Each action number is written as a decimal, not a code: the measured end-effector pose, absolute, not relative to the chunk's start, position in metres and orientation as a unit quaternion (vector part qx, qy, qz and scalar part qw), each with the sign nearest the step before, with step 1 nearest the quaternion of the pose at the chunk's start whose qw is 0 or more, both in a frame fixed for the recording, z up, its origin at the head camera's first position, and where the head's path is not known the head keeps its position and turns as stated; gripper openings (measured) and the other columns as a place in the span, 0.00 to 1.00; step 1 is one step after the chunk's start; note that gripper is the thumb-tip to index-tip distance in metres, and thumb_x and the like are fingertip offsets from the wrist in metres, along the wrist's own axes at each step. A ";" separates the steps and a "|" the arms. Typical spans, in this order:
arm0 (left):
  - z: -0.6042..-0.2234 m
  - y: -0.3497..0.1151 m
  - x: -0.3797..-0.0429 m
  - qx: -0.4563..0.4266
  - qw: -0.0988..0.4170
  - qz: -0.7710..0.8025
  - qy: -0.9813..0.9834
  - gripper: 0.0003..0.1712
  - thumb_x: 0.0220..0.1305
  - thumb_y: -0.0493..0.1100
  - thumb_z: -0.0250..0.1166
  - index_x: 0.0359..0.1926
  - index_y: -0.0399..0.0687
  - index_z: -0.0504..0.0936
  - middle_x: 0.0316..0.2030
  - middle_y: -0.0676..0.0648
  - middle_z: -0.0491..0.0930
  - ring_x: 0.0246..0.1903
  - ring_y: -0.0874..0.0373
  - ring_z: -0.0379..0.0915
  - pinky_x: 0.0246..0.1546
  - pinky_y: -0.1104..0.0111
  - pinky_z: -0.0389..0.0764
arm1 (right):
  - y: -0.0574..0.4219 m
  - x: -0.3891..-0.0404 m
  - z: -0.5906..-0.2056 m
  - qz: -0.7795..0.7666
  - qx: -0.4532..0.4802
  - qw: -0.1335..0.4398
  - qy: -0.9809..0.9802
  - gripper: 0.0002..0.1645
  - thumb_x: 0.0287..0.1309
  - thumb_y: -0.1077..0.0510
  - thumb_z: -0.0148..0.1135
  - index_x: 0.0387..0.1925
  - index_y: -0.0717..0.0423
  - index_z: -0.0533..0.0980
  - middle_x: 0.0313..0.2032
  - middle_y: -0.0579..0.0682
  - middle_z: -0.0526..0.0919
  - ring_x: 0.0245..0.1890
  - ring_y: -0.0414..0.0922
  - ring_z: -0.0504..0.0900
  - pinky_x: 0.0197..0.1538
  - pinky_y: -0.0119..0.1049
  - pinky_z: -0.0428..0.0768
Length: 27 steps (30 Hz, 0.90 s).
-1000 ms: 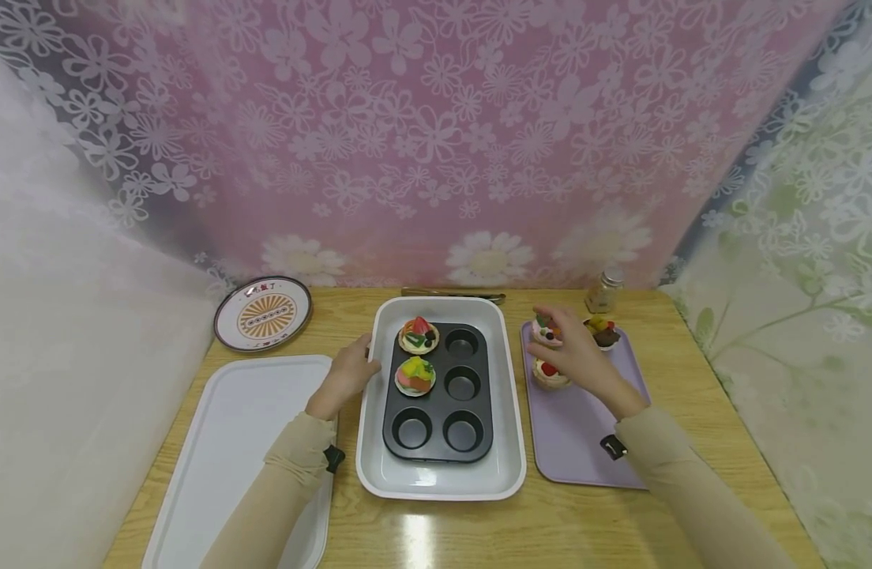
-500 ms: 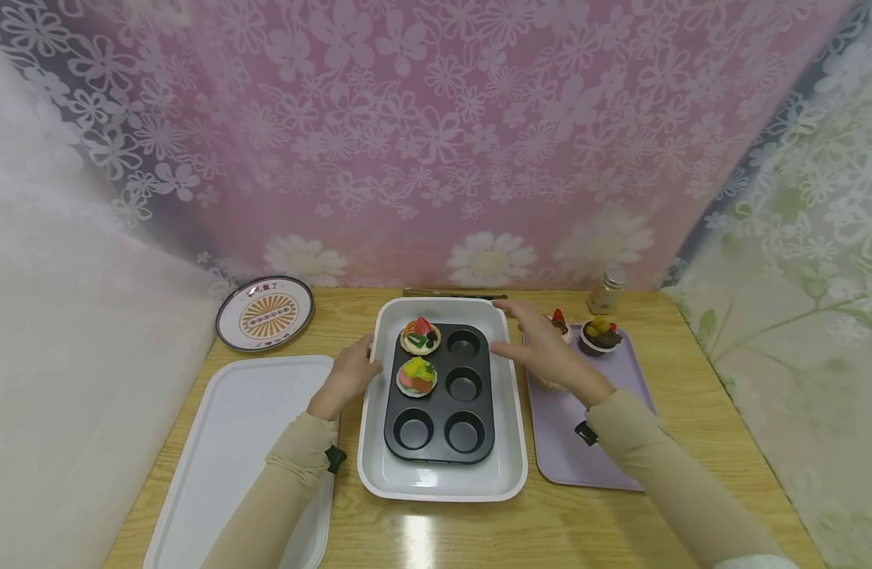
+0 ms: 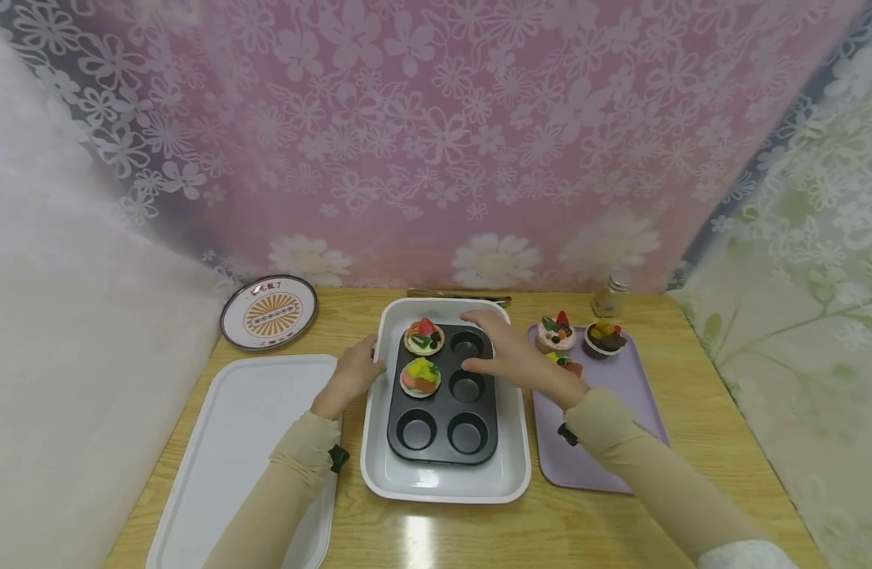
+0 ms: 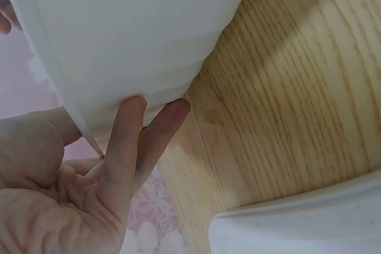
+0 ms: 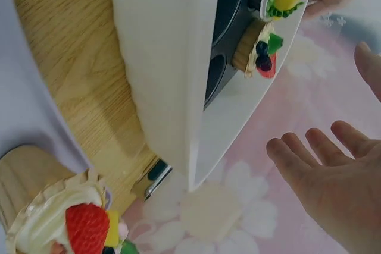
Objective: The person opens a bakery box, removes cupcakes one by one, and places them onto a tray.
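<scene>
My left hand (image 3: 351, 371) pinches the left rim of a deep white tray (image 3: 443, 486), its fingers lying along the outer wall (image 4: 119, 46) in the left wrist view. Inside stands a dark muffin tin (image 3: 441, 407). Its left column holds a toy tart with a strawberry (image 3: 424, 337) and a yellow-topped toy cupcake (image 3: 420, 378). Over the right column hovers my right hand (image 3: 510, 348). The right wrist view shows that hand (image 5: 333, 176) with fingers apart and nothing between them. Three more toy cakes (image 3: 555, 333) sit on a purple tray (image 3: 585, 442) to the right.
A flat white tray (image 3: 247, 442) lies on the left, with a patterned plate (image 3: 268, 313) behind it. Tongs (image 3: 459, 296) lie behind the deep tray. A small glass jar (image 3: 611, 295) stands at the back right, near the curtain (image 3: 443, 142).
My right hand has moved left from the cakes on the purple tray to above the muffin tin, uncovering those cakes. My left hand stays at the tray's rim.
</scene>
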State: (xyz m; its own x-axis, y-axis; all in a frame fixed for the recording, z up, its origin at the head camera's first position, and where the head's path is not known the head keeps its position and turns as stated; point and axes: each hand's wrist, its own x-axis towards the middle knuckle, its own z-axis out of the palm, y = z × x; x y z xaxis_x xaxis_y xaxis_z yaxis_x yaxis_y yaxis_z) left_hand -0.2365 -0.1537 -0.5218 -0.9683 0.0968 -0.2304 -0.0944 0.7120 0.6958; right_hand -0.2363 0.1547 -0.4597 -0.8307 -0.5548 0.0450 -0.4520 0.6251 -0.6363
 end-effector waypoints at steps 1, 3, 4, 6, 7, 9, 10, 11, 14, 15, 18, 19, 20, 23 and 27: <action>-0.522 -0.154 -0.236 0.001 0.126 0.380 0.916 0.38 0.70 0.38 0.58 0.79 0.38 0.63 0.63 0.31 0.80 0.58 0.39 0.82 0.53 0.52 0.89 | 0.152 -0.236 -0.460 -0.325 -0.283 0.083 0.899 0.52 0.63 0.48 0.75 0.80 0.55 0.60 0.79 0.58 0.63 0.78 0.59 0.65 0.76 0.63 0.69; -0.522 -0.154 -0.236 0.002 0.125 0.381 0.916 0.37 0.70 0.38 0.58 0.78 0.38 0.63 0.62 0.31 0.81 0.57 0.39 0.82 0.52 0.52 0.89 | 0.148 -0.235 -0.460 -0.317 -0.288 0.093 0.899 0.53 0.62 0.47 0.75 0.80 0.54 0.59 0.79 0.57 0.63 0.79 0.58 0.64 0.77 0.61 0.69; -0.521 -0.154 -0.236 0.004 0.124 0.381 0.916 0.37 0.69 0.38 0.58 0.78 0.37 0.63 0.61 0.31 0.81 0.56 0.39 0.83 0.52 0.52 0.89 | 0.146 -0.235 -0.461 -0.311 -0.292 0.094 0.899 0.53 0.62 0.46 0.75 0.80 0.53 0.60 0.79 0.57 0.63 0.79 0.59 0.64 0.77 0.61 0.69; -0.522 -0.154 -0.236 0.006 0.122 0.381 0.916 0.37 0.69 0.37 0.58 0.78 0.37 0.64 0.61 0.30 0.81 0.56 0.39 0.83 0.51 0.51 0.89 | 0.141 -0.235 -0.461 -0.307 -0.294 0.102 0.899 0.53 0.61 0.46 0.76 0.80 0.52 0.60 0.80 0.57 0.62 0.79 0.58 0.64 0.77 0.61 0.69; -0.522 -0.154 -0.236 0.006 0.122 0.380 0.917 0.37 0.69 0.37 0.58 0.78 0.37 0.63 0.61 0.30 0.81 0.56 0.39 0.83 0.51 0.52 0.89 | 0.139 -0.236 -0.461 -0.306 -0.296 0.106 0.899 0.53 0.61 0.46 0.76 0.80 0.52 0.60 0.80 0.56 0.62 0.79 0.58 0.64 0.78 0.60 0.69; -0.522 -0.154 -0.236 0.006 0.121 0.380 0.917 0.37 0.69 0.37 0.58 0.78 0.37 0.63 0.61 0.30 0.81 0.56 0.39 0.83 0.51 0.51 0.89 | 0.134 -0.236 -0.462 -0.301 -0.301 0.111 0.898 0.53 0.61 0.46 0.76 0.80 0.52 0.60 0.80 0.56 0.62 0.80 0.57 0.63 0.78 0.60 0.68; -0.522 -0.154 -0.236 0.006 0.121 0.381 0.917 0.37 0.69 0.38 0.58 0.78 0.37 0.63 0.61 0.31 0.81 0.56 0.39 0.83 0.51 0.52 0.89 | 0.131 -0.236 -0.463 -0.297 -0.304 0.113 0.898 0.53 0.61 0.47 0.76 0.80 0.52 0.60 0.80 0.56 0.62 0.80 0.57 0.63 0.78 0.60 0.68; -0.523 -0.154 -0.236 0.004 0.122 0.381 0.916 0.37 0.69 0.38 0.58 0.78 0.37 0.63 0.61 0.31 0.81 0.56 0.39 0.83 0.52 0.52 0.89 | 0.129 -0.236 -0.463 -0.297 -0.306 0.117 0.897 0.53 0.61 0.47 0.76 0.80 0.52 0.60 0.80 0.56 0.62 0.80 0.57 0.63 0.79 0.60 0.67; -0.523 -0.154 -0.236 0.001 0.124 0.383 0.915 0.37 0.70 0.38 0.58 0.79 0.39 0.63 0.62 0.32 0.81 0.57 0.40 0.82 0.52 0.52 0.89 | 0.121 -0.235 -0.464 -0.293 -0.317 0.125 0.893 0.53 0.61 0.49 0.76 0.81 0.51 0.59 0.80 0.55 0.63 0.80 0.57 0.63 0.79 0.61 0.66; -0.524 -0.154 -0.236 0.001 0.125 0.383 0.915 0.37 0.70 0.38 0.58 0.79 0.39 0.63 0.62 0.32 0.81 0.57 0.40 0.82 0.53 0.52 0.89 | 0.119 -0.234 -0.464 -0.292 -0.321 0.128 0.892 0.53 0.61 0.50 0.76 0.81 0.50 0.59 0.80 0.55 0.63 0.80 0.57 0.63 0.79 0.61 0.65; -0.524 -0.154 -0.236 0.004 0.123 0.381 0.916 0.37 0.70 0.38 0.58 0.78 0.38 0.63 0.61 0.32 0.81 0.57 0.40 0.82 0.53 0.51 0.88 | 0.112 -0.232 -0.464 -0.284 -0.326 0.138 0.891 0.53 0.61 0.49 0.76 0.81 0.50 0.59 0.80 0.55 0.62 0.80 0.58 0.63 0.79 0.62 0.66; -0.524 -0.154 -0.236 0.006 0.122 0.380 0.917 0.37 0.70 0.38 0.58 0.78 0.38 0.63 0.61 0.31 0.81 0.56 0.40 0.82 0.53 0.51 0.88 | 0.110 -0.231 -0.465 -0.279 -0.327 0.141 0.892 0.53 0.61 0.49 0.76 0.81 0.49 0.58 0.80 0.54 0.62 0.80 0.57 0.63 0.78 0.62 0.66; -0.524 -0.154 -0.236 0.007 0.121 0.378 0.918 0.37 0.70 0.38 0.58 0.78 0.37 0.63 0.61 0.31 0.81 0.57 0.40 0.82 0.53 0.51 0.88 | 0.109 -0.231 -0.466 -0.275 -0.328 0.144 0.892 0.54 0.61 0.48 0.76 0.82 0.49 0.58 0.80 0.54 0.62 0.80 0.57 0.63 0.78 0.61 0.67; -0.524 -0.154 -0.236 0.009 0.118 0.377 0.918 0.37 0.70 0.38 0.58 0.78 0.37 0.64 0.61 0.31 0.81 0.57 0.40 0.82 0.53 0.51 0.88 | 0.103 -0.231 -0.468 -0.268 -0.328 0.152 0.893 0.54 0.62 0.48 0.76 0.82 0.50 0.58 0.80 0.53 0.61 0.80 0.56 0.63 0.78 0.60 0.68; -0.523 -0.154 -0.236 0.008 0.116 0.382 0.917 0.37 0.69 0.38 0.58 0.78 0.38 0.64 0.61 0.31 0.81 0.57 0.39 0.82 0.55 0.50 0.87 | 0.098 -0.230 -0.470 -0.270 -0.333 0.154 0.890 0.53 0.61 0.49 0.76 0.81 0.53 0.59 0.80 0.55 0.62 0.79 0.57 0.65 0.78 0.60 0.67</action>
State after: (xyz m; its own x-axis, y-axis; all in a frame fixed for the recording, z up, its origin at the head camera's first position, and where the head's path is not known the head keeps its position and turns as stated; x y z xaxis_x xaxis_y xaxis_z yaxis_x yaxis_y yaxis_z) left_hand -0.2356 -0.1542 -0.5230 -0.9727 0.1039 -0.2073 -0.0739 0.7085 0.7018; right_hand -0.2304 0.0978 -0.4704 -0.7306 -0.6762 -0.0941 -0.5105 0.6326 -0.5824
